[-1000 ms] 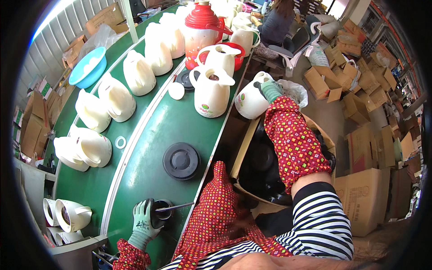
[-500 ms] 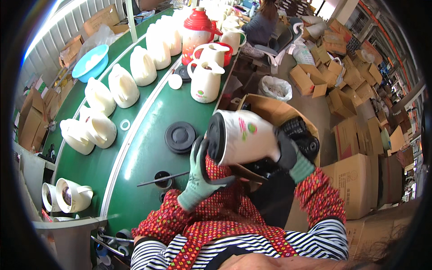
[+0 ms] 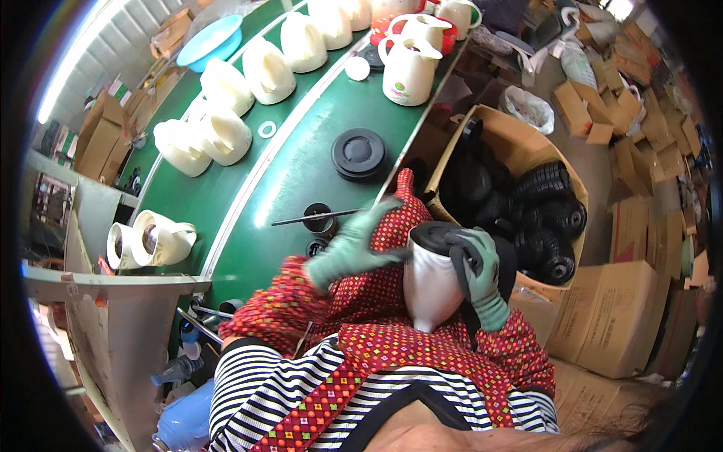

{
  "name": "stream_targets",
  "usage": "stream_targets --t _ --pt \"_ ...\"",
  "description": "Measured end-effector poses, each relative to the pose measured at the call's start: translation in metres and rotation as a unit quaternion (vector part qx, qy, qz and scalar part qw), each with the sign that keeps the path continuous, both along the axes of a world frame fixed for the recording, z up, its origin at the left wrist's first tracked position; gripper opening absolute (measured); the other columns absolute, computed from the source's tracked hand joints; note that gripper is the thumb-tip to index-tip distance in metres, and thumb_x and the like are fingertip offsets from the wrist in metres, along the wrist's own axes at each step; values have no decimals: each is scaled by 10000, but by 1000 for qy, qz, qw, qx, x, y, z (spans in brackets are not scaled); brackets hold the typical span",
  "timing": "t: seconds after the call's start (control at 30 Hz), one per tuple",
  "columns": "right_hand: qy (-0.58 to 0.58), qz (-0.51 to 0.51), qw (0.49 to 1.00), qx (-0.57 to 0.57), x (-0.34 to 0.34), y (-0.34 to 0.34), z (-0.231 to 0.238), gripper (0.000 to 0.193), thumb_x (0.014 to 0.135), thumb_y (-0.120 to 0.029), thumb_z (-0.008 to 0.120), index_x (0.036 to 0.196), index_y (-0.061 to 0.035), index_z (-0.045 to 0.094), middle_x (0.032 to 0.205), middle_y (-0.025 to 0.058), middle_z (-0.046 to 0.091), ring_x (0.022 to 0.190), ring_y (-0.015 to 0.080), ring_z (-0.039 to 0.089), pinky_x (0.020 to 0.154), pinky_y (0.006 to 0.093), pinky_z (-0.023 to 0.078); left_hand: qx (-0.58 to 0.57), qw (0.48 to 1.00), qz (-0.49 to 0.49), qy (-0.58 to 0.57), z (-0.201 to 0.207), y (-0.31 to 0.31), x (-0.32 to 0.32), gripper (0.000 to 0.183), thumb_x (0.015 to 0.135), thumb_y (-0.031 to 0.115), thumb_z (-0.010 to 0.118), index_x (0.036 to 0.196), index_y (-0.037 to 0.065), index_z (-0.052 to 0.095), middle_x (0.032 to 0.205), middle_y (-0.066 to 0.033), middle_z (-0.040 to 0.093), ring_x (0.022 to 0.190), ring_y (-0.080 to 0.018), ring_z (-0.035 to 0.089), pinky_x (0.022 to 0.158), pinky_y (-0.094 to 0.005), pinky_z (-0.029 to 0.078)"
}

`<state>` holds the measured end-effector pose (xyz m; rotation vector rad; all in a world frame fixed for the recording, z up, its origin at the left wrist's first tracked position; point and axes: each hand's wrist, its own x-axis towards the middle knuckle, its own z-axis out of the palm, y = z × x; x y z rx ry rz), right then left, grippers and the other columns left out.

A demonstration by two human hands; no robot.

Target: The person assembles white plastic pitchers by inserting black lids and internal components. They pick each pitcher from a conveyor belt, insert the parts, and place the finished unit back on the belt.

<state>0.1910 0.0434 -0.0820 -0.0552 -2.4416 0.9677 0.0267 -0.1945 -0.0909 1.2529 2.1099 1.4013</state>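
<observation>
A white jug [image 3: 432,290] stands upside down on my lap against the red patterned apron, a black round base [image 3: 433,236] on its upturned end. My right hand [image 3: 480,275], in a green and black glove, is closed round the jug's right side, fingers near the base's rim. Just left of the jug, my gloved left hand [image 3: 352,250] is open with fingers stretched out, a little blurred. Beyond it on the green bench lie a dark rod [image 3: 290,221] across a small black cup [image 3: 322,224] and a stack of black discs [image 3: 359,153].
White jugs [image 3: 268,73] line the green bench [image 3: 290,169]. Two more lie at its near left, by a grey panel [image 3: 128,331]. A carton [image 3: 576,184] of black ribbed parts stands to my right, with brown boxes [image 3: 606,316] beyond. A blue basin [image 3: 215,44] sits at the far left.
The jug has swung from lying sideways to upside down on my lap, its base upward. My left hand has come off the base. The view has shifted too.
</observation>
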Motion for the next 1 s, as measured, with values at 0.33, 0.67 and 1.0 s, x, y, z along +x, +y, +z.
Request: stream_targets --t 0.33,0.67,1.0 --pt "-38 -14 996 -73 5 4 6 225 931 -168 691 1096 -34 767 1118 160 732 1065 377 665 994 465 497 -190 967 169 1 -71 -161 -81 548 911 -38 704 1442 64 613 1146 -200 764 1075 -341 749 941 -367 574" --pt "-62 184 971 142 -91 80 104 639 869 -305 750 1477 -157 622 1563 188 511 1472 436 422 1230 574 287 -159 977 112 90 81 -24 -58 358 914 -82 642 1264 -40 706 1165 -232 757 1038 -302 761 880 -358 588" --pt "-281 110 951 60 -120 114 66 496 1000 -505 630 775 -74 731 699 153 695 679 344 711 644 475 550 -226 967 -113 -29 114 120 -84 364 968 36 669 1320 -56 672 1079 -210 731 941 -225 720 838 -347 557"
